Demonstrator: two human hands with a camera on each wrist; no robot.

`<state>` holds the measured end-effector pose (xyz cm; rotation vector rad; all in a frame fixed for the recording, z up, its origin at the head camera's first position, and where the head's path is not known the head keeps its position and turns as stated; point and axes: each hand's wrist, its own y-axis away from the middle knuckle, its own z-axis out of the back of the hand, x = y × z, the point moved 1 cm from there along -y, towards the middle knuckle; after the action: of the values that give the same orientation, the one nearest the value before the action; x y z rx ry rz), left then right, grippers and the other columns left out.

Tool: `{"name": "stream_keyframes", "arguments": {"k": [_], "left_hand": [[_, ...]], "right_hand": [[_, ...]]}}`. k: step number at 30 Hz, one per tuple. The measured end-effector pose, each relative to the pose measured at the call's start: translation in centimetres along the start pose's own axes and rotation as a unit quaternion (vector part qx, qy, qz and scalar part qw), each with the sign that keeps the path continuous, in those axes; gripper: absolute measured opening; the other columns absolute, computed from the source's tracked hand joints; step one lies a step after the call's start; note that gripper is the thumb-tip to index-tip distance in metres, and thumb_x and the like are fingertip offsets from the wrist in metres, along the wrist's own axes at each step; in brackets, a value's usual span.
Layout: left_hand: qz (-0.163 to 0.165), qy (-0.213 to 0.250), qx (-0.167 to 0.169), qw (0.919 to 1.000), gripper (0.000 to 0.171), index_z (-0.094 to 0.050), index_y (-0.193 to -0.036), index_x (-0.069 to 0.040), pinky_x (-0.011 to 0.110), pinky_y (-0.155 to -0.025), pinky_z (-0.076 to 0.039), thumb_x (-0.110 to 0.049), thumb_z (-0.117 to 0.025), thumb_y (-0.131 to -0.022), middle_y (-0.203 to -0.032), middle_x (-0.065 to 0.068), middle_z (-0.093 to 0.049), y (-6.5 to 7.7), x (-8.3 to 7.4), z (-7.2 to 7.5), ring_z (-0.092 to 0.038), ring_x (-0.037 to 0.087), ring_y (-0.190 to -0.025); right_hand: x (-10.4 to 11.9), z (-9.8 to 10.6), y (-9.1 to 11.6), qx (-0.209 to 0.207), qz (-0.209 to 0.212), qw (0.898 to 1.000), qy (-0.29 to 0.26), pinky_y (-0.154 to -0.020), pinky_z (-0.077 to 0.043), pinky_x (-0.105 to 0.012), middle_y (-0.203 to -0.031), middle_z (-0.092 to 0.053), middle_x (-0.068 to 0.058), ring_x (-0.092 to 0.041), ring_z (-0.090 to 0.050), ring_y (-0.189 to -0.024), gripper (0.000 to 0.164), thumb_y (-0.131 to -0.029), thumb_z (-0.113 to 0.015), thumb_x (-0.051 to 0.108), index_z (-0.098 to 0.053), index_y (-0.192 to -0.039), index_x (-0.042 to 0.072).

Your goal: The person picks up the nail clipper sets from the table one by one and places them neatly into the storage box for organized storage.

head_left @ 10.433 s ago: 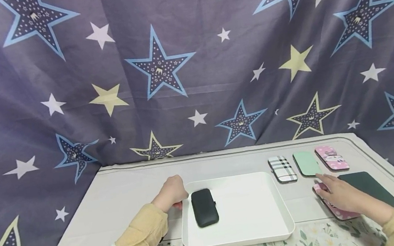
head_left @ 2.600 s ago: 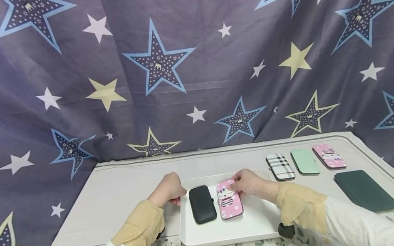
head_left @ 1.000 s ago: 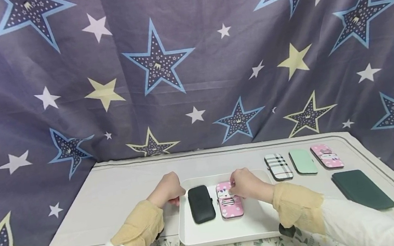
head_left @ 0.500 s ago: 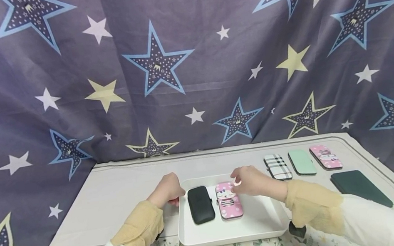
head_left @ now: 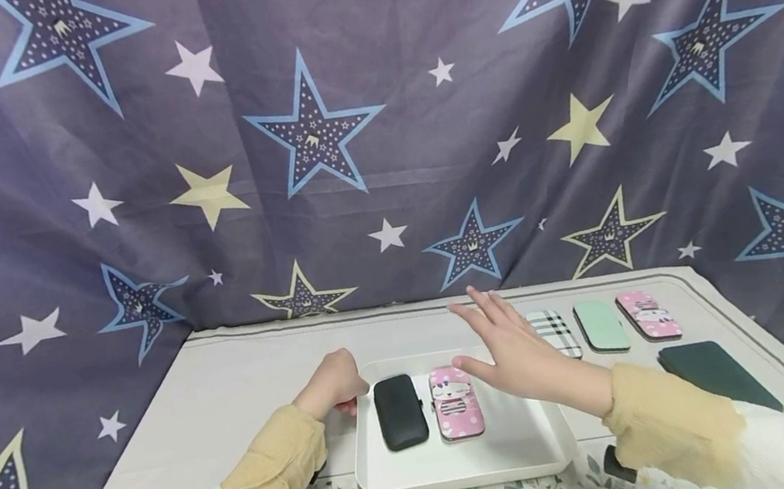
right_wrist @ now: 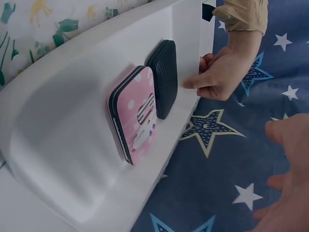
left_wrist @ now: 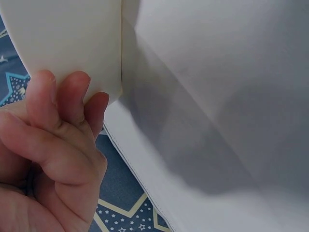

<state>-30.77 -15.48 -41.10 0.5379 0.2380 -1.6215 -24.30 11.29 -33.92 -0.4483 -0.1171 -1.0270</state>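
My left hand (head_left: 333,381) grips the left rim of a white tray (head_left: 518,448); in the left wrist view its fingers (left_wrist: 72,94) bend against the tray's outer wall, and the right wrist view shows the thumb over the rim. Inside the tray lie a black textured case (head_left: 401,414) with a side clasp and, to its right, a pink polka-dot case (head_left: 461,419) with a cat picture. The two are side by side with a narrow gap. Over the tray's right back part my right hand (head_left: 520,352) hovers with fingers spread, holding nothing.
On the table right of the tray are a plaid case (head_left: 556,332), partly behind my right hand, a mint green case (head_left: 602,326) and another pink case (head_left: 649,315). A dark green flat case (head_left: 719,376) lies nearer. A star-patterned curtain (head_left: 385,195) hangs behind.
The pink polka-dot case went from the right of the table into the tray. My right hand has let go of it, risen and moved right, its fingers spreading. My left hand has stayed.
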Motion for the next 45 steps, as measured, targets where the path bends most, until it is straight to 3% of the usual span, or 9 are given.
{"name": "stream_keyframes", "arguments": {"k": [7, 12, 20, 29, 34, 39, 45], "left_hand": [[-0.002, 0.0, -0.002, 1.0, 0.016, -0.061, -0.058, 0.002, 0.015, -0.032, -0.04, 0.0, -0.06, -0.074, -0.035, -0.002, -0.047, 0.1, 0.1, -0.1, -0.042, 0.005, -0.027], [-0.002, 0.003, -0.006, 1.0, 0.018, -0.06, -0.056, 0.001, 0.015, -0.032, -0.04, 0.0, -0.059, -0.074, -0.034, -0.002, -0.046, 0.1, 0.2, -0.2, -0.041, 0.005, -0.027], [-0.003, 0.0, -0.01, 0.9999, 0.018, -0.06, -0.055, 0.001, 0.015, -0.031, -0.039, 0.0, -0.059, -0.073, -0.034, -0.002, -0.046, 0.0, 0.2, -0.3, -0.041, 0.005, -0.026], [-0.008, 0.008, -0.016, 0.9998, 0.02, -0.057, -0.053, -0.001, 0.015, -0.031, -0.039, 0.0, -0.059, -0.072, -0.033, -0.002, -0.045, 0.0, 0.1, -0.3, -0.04, 0.005, -0.026], [-0.007, 0.008, -0.013, 0.9999, 0.021, -0.057, -0.053, -0.001, 0.014, -0.031, -0.038, 0.0, -0.059, -0.073, -0.033, -0.002, -0.045, 0.2, 0.1, -0.2, -0.04, 0.005, -0.026], [-0.01, 0.008, -0.014, 0.9998, 0.021, -0.058, -0.053, -0.001, 0.014, -0.032, -0.038, 0.0, -0.059, -0.074, -0.034, -0.002, -0.045, 0.4, -0.1, -0.2, -0.04, 0.005, -0.027], [-0.011, 0.004, -0.015, 0.9998, 0.021, -0.057, -0.053, -0.001, 0.015, -0.032, -0.039, 0.0, -0.059, -0.074, -0.034, -0.002, -0.045, 0.3, 0.0, -0.1, -0.041, 0.005, -0.027]], "right_hand": [[-0.9, 1.5, 0.9, -0.041, 0.01, 0.999, -0.007, -0.107, -0.014, -0.07, -0.159, -0.005, -0.003, -0.038, -0.005, -0.144, 0.074, -0.087, -0.057, 0.052, -0.025, -0.149, 0.029], [-2.0, 2.8, 1.4, -0.052, 0.006, 0.998, -0.026, -0.105, -0.012, -0.073, -0.159, -0.002, -0.001, -0.037, -0.002, -0.144, 0.072, -0.089, -0.056, 0.05, -0.021, -0.149, 0.033], [-4.0, 4.3, 2.4, -0.077, 0.0, 0.997, -0.01, -0.109, -0.006, -0.068, -0.159, 0.0, -0.003, -0.038, 0.001, -0.144, 0.072, -0.089, -0.058, 0.044, -0.022, -0.15, 0.03], [-6.6, 6.0, 3.4, -0.121, -0.018, 0.993, 0.005, -0.105, -0.005, -0.073, -0.158, -0.003, -0.013, -0.042, 0.002, -0.143, 0.074, -0.088, -0.061, 0.041, -0.023, -0.15, 0.026], [-8.1, 6.8, 3.9, -0.128, -0.036, 0.991, 0.005, -0.106, 0.001, -0.072, -0.158, -0.001, -0.017, -0.044, 0.004, -0.142, 0.075, -0.09, -0.059, 0.041, -0.019, -0.151, 0.025], [-9.8, 7.1, 4.9, -0.13, -0.069, 0.989, 0.011, -0.101, -0.001, -0.077, -0.158, 0.004, -0.013, -0.042, 0.008, -0.143, 0.076, -0.09, -0.058, 0.043, -0.015, -0.151, 0.028], [-12.1, 7.0, 5.9, -0.142, -0.101, 0.985, 0.018, -0.098, 0.0, -0.079, -0.158, 0.003, -0.017, -0.045, 0.008, -0.142, 0.077, -0.09, -0.057, 0.043, -0.015, -0.152, 0.023]]}}
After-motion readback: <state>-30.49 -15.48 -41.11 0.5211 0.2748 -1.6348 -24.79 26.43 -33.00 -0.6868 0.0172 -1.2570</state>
